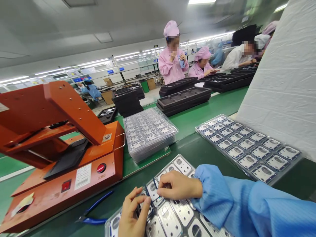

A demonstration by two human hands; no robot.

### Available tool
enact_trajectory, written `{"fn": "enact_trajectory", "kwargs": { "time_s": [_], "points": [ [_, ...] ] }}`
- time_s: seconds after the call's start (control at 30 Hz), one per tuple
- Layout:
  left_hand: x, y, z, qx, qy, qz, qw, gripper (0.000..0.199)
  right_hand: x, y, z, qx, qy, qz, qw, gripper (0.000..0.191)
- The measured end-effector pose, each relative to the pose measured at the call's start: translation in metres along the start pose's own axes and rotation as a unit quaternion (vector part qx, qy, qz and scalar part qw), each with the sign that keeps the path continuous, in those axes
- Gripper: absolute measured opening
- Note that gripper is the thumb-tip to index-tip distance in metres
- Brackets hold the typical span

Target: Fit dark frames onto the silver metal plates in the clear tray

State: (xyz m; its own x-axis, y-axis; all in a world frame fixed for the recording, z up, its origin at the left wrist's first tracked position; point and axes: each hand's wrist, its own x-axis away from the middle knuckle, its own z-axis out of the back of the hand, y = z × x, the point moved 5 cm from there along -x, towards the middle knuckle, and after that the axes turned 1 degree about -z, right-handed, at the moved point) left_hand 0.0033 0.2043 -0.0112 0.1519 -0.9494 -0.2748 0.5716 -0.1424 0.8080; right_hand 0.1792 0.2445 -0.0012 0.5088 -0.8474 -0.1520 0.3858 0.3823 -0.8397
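1. Blue cuffed sleeve (pixel 217 197) leads to my right hand (pixel 177 186), fingers curled over the brushed metal plates (pixel 170 219); I can't tell whether it grips anything.
2. My left hand (pixel 134 212) stands half open among them, hold equally unclear.
3. Those plates lie in a clear tray (pixel 111 223) under both hands, on the green bench (pixel 187 151).

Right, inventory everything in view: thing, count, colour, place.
press machine: one, orange, left.
press button: one, red, press front.
pliers: one pair, blue, beside the press.
stacked trays: one stack, clear, centre.
loaded tray: one, clear with silver plates, right.
foam trays: several stacks, black, farther along.
co-workers: two, pink smocks, beyond the green bench.
front tray: one, silver plates, under the hands.
left hand: one, on the front tray.
right hand: one, blue sleeve, on the front tray.
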Motion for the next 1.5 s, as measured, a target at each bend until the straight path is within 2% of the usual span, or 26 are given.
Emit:
{"fn": "enact_trajectory", "kwargs": {
  "time_s": [0.23, 0.37, 0.47, 0.67, 0.97, 1.5],
  "points": [
    [0.002, -0.01, -0.002, 0.0, -0.012, -0.008, 1.0, 0.039, -0.002, 0.005, -0.003, -0.019, -0.028, -0.013, 0.999, 0.015],
    [0.003, -0.009, -0.003, -0.007, -0.066, 0.024, 0.998, 0.029, 0.002, 0.006, -0.001, -0.041, -0.034, -0.015, 0.998, 0.014],
    [0.003, -0.004, -0.004, -0.009, -0.081, 0.04, 0.996, 0.025, 0.004, 0.004, 0.002, -0.051, -0.026, -0.018, 0.998, 0.017],
    [0.006, 0.003, -0.004, -0.016, -0.094, 0.056, 0.994, 0.02, 0.008, -0.003, 0.005, 0.017, -0.001, 0.018, 1.0, 0.018],
    [0.008, 0.008, -0.009, -0.069, -0.113, 0.0, 0.991, 0.018, 0.008, 0.005, -0.001, 0.101, -0.042, -0.035, 0.993, 0.015],
    [0.008, 0.011, -0.011, -0.101, -0.102, -0.034, 0.989, 0.017, 0.007, 0.003, -0.002, 0.133, -0.055, -0.041, 0.989, 0.017]
  ]
}}
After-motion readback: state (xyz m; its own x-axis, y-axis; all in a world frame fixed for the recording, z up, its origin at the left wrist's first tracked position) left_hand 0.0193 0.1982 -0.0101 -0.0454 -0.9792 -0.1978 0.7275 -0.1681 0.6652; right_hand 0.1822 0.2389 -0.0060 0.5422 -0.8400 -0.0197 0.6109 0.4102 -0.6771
